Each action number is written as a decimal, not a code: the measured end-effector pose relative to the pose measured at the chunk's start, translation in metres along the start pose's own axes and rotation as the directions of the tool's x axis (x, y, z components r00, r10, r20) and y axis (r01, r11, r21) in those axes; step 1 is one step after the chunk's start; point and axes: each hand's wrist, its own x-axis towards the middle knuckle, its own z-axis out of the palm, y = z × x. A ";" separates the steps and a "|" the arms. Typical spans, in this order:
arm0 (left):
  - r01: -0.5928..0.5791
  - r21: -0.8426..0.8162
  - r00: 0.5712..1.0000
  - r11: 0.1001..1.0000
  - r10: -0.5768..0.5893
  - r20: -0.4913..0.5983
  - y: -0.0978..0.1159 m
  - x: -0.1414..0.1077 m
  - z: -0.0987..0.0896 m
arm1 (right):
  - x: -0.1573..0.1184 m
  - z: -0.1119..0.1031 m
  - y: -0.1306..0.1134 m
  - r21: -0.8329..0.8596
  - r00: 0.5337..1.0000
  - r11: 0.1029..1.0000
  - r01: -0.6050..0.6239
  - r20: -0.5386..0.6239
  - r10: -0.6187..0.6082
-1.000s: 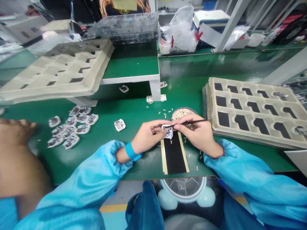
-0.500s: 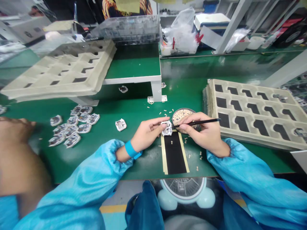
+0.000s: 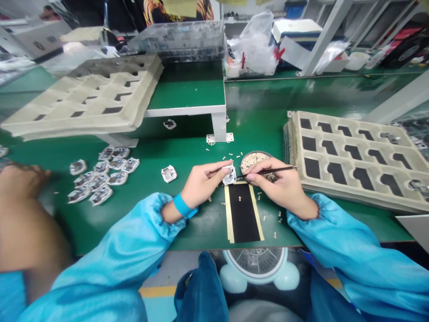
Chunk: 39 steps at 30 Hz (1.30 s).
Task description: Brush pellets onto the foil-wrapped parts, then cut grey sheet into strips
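Between thumb and fingers, my left hand point(image 3: 203, 183) grips a small white plastic housing point(image 3: 229, 175) with dark parts inside. My right hand point(image 3: 279, 184) holds slim black tweezers point(image 3: 280, 169), their tip at the right side of the housing. Just behind my right fingers stands a round dish point(image 3: 256, 158) full of tiny beige and dark pieces. Below the hands lies a black strip point(image 3: 246, 219) edged with yellow tape, one tiny beige piece on it. Whether the tweezers' tip holds a piece is too small to tell.
Several similar housings point(image 3: 100, 176) lie in a cluster on the left, and a single one point(image 3: 169, 173) nearer. Moulded trays point(image 3: 355, 165) are stacked at right; another tray stack point(image 3: 83, 98) rests on the raised shelf point(image 3: 191, 89). Another person's arm point(image 3: 30, 214) is at far left.
The housing in my left hand has shifted slightly left and tilted. My right hand with the tweezers has moved a little left too.
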 end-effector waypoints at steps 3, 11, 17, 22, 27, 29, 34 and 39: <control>-0.013 0.001 1.000 1.000 0.013 -0.012 0.000 0.001 -0.001 | 0.001 0.000 0.000 -0.005 0.999 1.000 -0.004 -0.032 0.004; -0.018 -0.011 1.000 1.000 0.018 -0.010 0.002 0.000 -0.002 | 0.002 0.002 0.000 -0.052 0.998 0.999 0.005 -0.056 -0.008; -0.026 -0.002 1.000 1.000 0.026 -0.005 0.004 0.000 -0.001 | 0.004 0.002 0.000 -0.038 0.998 0.999 -0.033 -0.049 0.031; -0.052 0.002 0.999 0.999 0.052 0.006 0.002 0.000 -0.003 | 0.005 0.002 0.002 0.076 0.993 0.990 -0.117 0.006 0.117; -0.066 -0.001 0.998 0.998 0.066 0.001 -0.002 0.004 -0.005 | 0.011 -0.004 0.007 0.214 0.986 0.968 -0.130 0.129 0.104; -0.047 -0.015 0.999 0.999 0.047 0.013 -0.003 0.007 -0.006 | 0.013 -0.006 0.008 0.217 0.985 0.970 -0.107 0.155 0.075; 0.065 -0.103 0.995 0.993 -0.056 0.082 -0.004 0.009 -0.007 | -0.003 -0.012 -0.013 0.248 0.989 0.963 -0.108 0.128 0.078; 0.156 -0.087 0.977 0.984 -0.140 0.164 -0.009 0.017 -0.012 | -0.035 -0.054 -0.050 0.340 0.982 0.922 -0.186 0.074 0.172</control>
